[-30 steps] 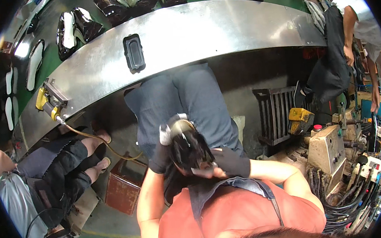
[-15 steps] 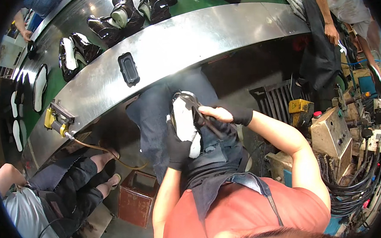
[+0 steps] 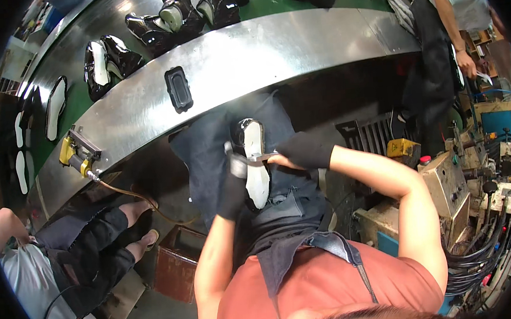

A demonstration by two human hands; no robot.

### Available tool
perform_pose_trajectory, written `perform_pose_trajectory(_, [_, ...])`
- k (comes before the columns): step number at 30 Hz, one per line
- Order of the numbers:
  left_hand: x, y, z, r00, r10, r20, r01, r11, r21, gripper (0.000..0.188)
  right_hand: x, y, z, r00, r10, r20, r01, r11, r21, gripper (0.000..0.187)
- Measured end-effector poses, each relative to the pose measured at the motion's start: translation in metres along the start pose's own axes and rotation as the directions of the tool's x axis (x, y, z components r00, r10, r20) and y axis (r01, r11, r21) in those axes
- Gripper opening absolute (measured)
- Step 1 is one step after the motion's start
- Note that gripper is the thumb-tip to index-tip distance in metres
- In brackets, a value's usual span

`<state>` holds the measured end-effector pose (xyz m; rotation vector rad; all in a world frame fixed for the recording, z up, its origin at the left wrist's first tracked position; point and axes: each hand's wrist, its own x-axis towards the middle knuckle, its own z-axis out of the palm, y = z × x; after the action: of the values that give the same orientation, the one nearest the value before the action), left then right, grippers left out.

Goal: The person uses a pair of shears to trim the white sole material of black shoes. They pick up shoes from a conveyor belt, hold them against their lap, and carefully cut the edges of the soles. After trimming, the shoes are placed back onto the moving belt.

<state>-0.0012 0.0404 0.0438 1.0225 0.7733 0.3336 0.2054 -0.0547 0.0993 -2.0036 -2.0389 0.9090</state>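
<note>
A black glossy shoe (image 3: 257,186) lies sole up on my lap, its pale white bottom showing. My left hand (image 3: 232,188), in a dark fingerless glove, grips the shoe's left side. There is something pale and blurred at its fingertips. From the right, my right hand (image 3: 303,152), also in a dark glove, closes on a slim grey metal hand tool (image 3: 259,157). That tool lies across the middle of the white bottom; its exact kind cannot be made out. Dark apron cloth (image 3: 204,142) covers my legs under the shoe.
Ahead curves a steel bench edge (image 3: 283,45) with a small black tray (image 3: 178,89) and a yellow air tool (image 3: 77,157) on a hose. Black shoes (image 3: 180,10) stand on the green belt behind. A brown box (image 3: 180,262) is at left, a control box (image 3: 443,173) at right. Other people work on both sides.
My right hand has turned over, bringing the metal tool across the shoe's middle. The left hand has slid slightly left along the shoe. At right, a co-worker's hand has moved.
</note>
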Motion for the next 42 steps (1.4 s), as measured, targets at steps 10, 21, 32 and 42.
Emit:
perform_pose_trajectory(10, [0.024,-0.007,0.003,0.951,0.305,-0.048,-0.14,0.563,0.815,0.057,-0.014,-0.047,-0.111,0.992,0.01,0.126,-0.003,0.998,-0.061,0.055])
perform_pose_trajectory(21, [-0.083,-0.039,0.003,0.983,-0.112,0.144,0.16,0.908,-0.388,0.082,-0.064,-0.026,0.059,0.975,0.138,0.172,-0.212,0.805,0.554,0.049])
perform_pose_trajectory(32, [-0.041,-0.076,0.006,0.94,0.314,-0.131,-0.199,0.82,0.536,0.047,-0.056,-0.054,-0.025,0.956,0.118,0.269,-0.229,0.873,0.43,0.046])
perform_pose_trajectory(42, [-0.09,-0.055,-0.011,0.966,-0.171,0.192,0.231,0.907,-0.351,0.06,-0.072,-0.025,0.035,0.99,0.094,0.105,-0.128,0.912,0.39,0.049])
